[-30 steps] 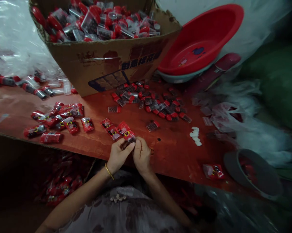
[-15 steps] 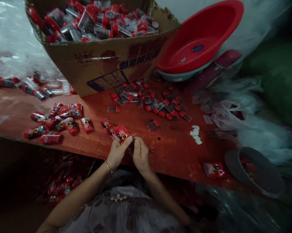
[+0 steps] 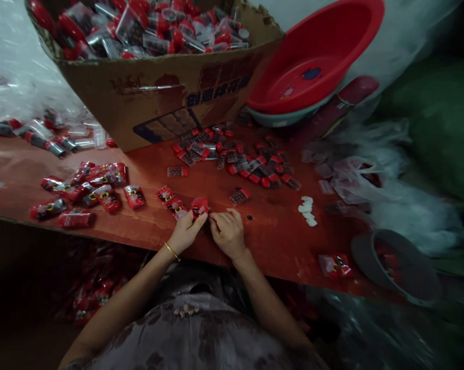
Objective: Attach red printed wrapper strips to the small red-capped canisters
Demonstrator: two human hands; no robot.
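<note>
Red-topped bench (image 3: 278, 241) at its near edge: your left hand (image 3: 186, 232) pinches a small red sachet (image 3: 199, 206) by its lower edge, your right hand (image 3: 227, 232) curled beside it, grip unclear. Light, crinkly, slippery film; hold the sealed edges. Beyond lie loose capsules (image 3: 247, 167) and the cardboard box (image 3: 158, 87).

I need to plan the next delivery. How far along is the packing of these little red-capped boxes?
Done: a pile of red packets lies on the table. In hand: the left hand pinches one red packet, with the right hand beside it. Left: loose boxes on the table and a nearly full carton behind.
</note>
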